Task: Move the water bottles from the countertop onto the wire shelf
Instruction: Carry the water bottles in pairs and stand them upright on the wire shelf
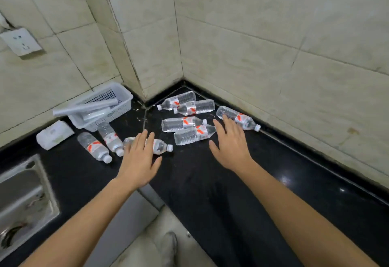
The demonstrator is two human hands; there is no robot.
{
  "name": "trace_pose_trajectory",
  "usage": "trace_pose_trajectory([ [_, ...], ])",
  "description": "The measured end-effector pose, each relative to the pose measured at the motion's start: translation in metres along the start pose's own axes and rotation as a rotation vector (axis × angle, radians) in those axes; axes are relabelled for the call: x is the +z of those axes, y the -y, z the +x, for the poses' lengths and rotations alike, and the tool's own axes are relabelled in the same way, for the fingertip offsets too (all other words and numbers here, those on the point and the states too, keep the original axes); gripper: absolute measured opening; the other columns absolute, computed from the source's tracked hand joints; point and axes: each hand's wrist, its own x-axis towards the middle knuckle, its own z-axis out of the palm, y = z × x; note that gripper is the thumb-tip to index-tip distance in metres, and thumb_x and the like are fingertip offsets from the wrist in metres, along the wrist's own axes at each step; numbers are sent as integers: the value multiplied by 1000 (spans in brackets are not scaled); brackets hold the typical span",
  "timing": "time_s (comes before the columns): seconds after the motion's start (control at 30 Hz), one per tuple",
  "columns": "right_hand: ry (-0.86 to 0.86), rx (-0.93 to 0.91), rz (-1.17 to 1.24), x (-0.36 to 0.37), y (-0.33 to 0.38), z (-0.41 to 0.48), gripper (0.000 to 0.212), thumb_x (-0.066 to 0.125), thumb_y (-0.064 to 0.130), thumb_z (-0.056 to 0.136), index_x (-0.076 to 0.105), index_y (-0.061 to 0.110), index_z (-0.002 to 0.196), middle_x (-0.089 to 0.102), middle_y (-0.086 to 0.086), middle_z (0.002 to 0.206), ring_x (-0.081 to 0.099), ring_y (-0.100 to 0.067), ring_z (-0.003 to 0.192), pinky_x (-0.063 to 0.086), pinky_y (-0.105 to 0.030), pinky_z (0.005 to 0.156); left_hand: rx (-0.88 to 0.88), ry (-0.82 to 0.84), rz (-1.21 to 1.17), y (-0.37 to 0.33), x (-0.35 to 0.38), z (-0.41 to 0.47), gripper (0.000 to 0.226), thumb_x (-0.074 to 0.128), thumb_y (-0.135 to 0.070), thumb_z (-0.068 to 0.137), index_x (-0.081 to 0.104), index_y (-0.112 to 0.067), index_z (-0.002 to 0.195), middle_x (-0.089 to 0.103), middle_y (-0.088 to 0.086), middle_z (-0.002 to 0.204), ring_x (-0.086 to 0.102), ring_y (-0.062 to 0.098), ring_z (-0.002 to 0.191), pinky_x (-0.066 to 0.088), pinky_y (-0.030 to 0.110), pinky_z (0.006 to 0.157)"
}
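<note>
Black countertop: 8 bottles, both hands spread

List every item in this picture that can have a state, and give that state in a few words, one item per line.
Water bottles: eight, capped, all lying on their sides on the countertop.
Left hand: open, empty, over one bottle.
Right hand: open, empty, fingertips at the bottle by the wall.
White basket: tilted, holding grey rolls.
Wall socket: nothing plugged in.
Tissue pack: lying flat.
</note>
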Motion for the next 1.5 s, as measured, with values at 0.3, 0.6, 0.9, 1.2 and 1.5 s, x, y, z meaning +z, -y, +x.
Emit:
trace_pose_trajectory([
  [0.3,234,349,-18,74,35,96,69,50,37,100,20,16,160,13,-19,167,18,-36,153,27,-50,120,169,356,33,105,74,134,79,52,-45,98,16,-13,160,7,14,168,10,33,154,24,56,119],
  [0.6,262,893,392,169,83,173,84,55,51,97,4,29,161,2,-18,166,9,-41,151,32,-55,114,354,566,167,146,147,174,83,44,-56,98,-7,-35,159,5,8,169,5,34,155,8,65,119],
  [0.9,212,1190,356,221,64,191,114,61,68,86,-10,20,161,-10,-19,166,19,-42,149,36,-54,111,380,513,136,151,173,222,88,60,-66,81,29,-29,155,48,9,142,46,34,128,37,55,101],
  [1.2,414,1022,540,186,16,145,118,83,34,74,0,53,156,12,-12,157,37,-42,140,42,-51,112,327,753,112,134,169,252,94,79,-46,70,27,-20,144,42,12,138,47,33,125,46,47,99],
  [1.5,600,730,289,167,15,56,115,77,28,79,-5,55,155,-1,0,163,28,-35,143,45,-48,105,137,818,-251,74,174,203,74,75,-57,76,36,-13,121,45,13,130,54,35,118,46,42,94],
])
